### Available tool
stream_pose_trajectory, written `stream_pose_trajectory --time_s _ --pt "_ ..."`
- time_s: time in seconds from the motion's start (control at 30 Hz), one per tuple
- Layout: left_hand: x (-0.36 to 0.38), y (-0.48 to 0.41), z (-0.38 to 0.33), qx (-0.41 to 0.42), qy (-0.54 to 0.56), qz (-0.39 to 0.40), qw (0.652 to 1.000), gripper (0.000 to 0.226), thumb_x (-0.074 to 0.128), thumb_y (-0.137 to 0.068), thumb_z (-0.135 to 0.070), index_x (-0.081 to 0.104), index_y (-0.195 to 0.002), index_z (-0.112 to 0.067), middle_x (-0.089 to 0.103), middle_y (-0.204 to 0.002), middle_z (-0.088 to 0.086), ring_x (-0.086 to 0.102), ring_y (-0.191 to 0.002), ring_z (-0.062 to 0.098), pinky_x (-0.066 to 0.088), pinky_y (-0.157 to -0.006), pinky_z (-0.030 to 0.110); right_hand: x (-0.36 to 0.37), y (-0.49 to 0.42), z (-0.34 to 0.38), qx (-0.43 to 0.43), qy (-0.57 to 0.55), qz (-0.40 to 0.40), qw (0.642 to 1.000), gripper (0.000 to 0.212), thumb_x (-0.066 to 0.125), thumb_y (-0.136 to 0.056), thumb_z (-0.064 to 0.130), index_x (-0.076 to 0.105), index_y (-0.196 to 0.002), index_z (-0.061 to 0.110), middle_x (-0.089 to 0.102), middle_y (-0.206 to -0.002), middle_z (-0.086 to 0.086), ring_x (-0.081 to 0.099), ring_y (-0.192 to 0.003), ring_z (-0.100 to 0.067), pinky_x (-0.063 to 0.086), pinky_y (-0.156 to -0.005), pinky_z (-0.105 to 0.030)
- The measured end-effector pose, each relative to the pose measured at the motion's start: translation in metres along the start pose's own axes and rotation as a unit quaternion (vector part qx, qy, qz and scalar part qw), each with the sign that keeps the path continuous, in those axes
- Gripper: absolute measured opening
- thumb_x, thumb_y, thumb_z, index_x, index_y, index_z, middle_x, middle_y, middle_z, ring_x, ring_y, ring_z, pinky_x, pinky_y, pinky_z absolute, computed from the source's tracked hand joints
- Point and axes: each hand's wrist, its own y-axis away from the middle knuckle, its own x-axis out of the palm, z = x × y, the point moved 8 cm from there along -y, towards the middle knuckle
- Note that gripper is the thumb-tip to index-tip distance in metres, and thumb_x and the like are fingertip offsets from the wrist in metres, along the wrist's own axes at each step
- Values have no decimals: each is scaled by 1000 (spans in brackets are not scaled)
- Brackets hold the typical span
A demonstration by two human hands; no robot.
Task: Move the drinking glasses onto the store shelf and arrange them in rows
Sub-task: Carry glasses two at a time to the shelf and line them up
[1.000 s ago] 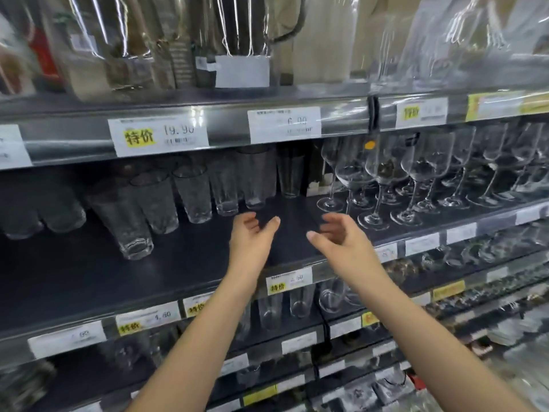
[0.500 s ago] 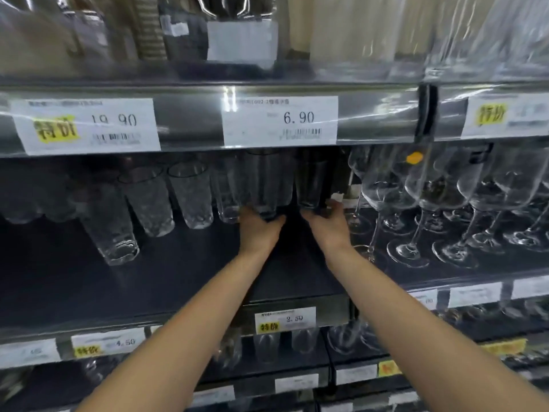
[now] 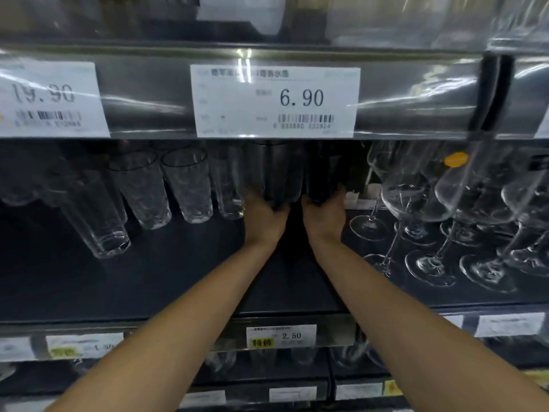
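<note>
Both arms reach deep into the dark middle shelf. My left hand grips the base of a tall smoky tumbler at the back. My right hand wraps round the bottom of a darker tumbler beside it. Left of them stand several clear textured tumblers in a loose row, one more standing nearer the front. The fingertips are hidden behind the glasses.
Several wine glasses crowd the shelf on the right, close to my right forearm. The upper shelf edge with the 6.90 price tag hangs just above the tumblers. Lower shelves with more glassware sit beneath.
My hands went from hovering open at the shelf front to reaching the back, and now they close round the two dark tumblers. The view has moved closer to the shelf.
</note>
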Motion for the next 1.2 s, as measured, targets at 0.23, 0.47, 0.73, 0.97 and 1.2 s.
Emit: stream_pose_trajectory --time_s 0.23,0.47,0.73,0.97,1.2 --pt "-3 -6 -1 -3 -5 -47 999 53 73 -85 -13 44 -127 0 47 -113 1 47 -104 9 33 -83 6 6 -8 0 -18 38 -37 998 71 72 -84 19 35 -141 0 52 -137 -20 51 -126 -32 40 -101 -32" --pt "-3 -1 -2 -15 5 -47 999 51 72 -86 -17 43 -125 -2 52 -117 6 52 -106 14 42 -88 17 8 -11 2 -18 93 -59 994 72 72 -86 34 36 -138 1 44 -135 -24 53 -119 -40 45 -95 -40" --pt "-4 5 -1 -30 10 -29 999 53 73 -84 -23 42 -123 -7 57 -120 10 59 -106 18 52 -95 33 0 -5 -3 6 15 -41 999 57 75 -83 25 42 -125 6 60 -125 -12 60 -112 -29 42 -83 -24" --pt "-10 30 -6 -17 -22 37 999 68 76 -80 -30 34 -130 -12 55 -130 4 57 -116 18 49 -96 28 -16 11 -6 18 -25 -9 999 68 84 -70 29 41 -119 11 56 -114 -2 57 -102 -16 43 -85 -22" --pt "-25 48 -19 -10 -15 88 996 72 82 -74 -36 40 -129 -17 61 -123 -4 60 -112 9 48 -97 25 -35 31 -13 -11 -10 66 998 67 79 -59 38 49 -117 26 57 -118 -1 56 -113 -17 49 -100 -35"
